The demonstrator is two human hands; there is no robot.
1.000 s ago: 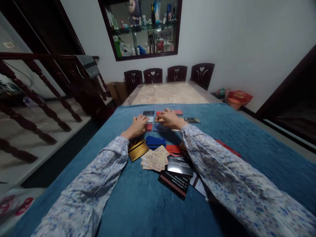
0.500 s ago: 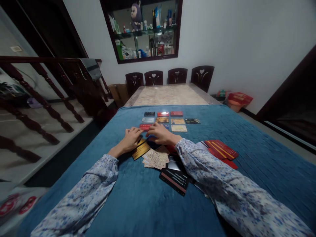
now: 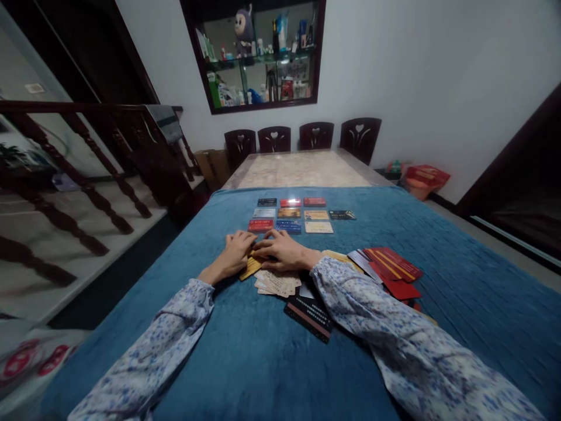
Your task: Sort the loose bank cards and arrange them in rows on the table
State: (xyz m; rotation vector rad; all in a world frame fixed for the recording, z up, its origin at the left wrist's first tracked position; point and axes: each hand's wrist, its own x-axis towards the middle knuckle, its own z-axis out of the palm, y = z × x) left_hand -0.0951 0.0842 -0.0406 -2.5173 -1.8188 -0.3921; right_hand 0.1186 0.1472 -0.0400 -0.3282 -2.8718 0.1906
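Observation:
On the blue cloth (image 3: 460,292) both my hands rest on a loose pile of cards. My left hand (image 3: 237,248) has its fingers curled over the edge of a gold card (image 3: 249,268). Beside it my right hand (image 3: 283,250) lies palm down on the pile, fingers bent and touching the same gold card. Beige cards (image 3: 277,283) and a black card (image 3: 309,314) lie fanned just in front of my wrists. Beyond my fingers, laid-out cards (image 3: 289,214) form neat rows. What sits under my palms is hidden.
A fan of red cards (image 3: 393,267) lies right of my right sleeve. The bare marble tabletop (image 3: 300,166) extends past the cloth to several dark chairs (image 3: 315,134). A wooden stair railing (image 3: 87,169) runs along the left. A wall cabinet (image 3: 258,52) hangs ahead.
Both hands have pulled back from the laid-out rows towards me and now sit on the loose pile. The rows of cards are uncovered.

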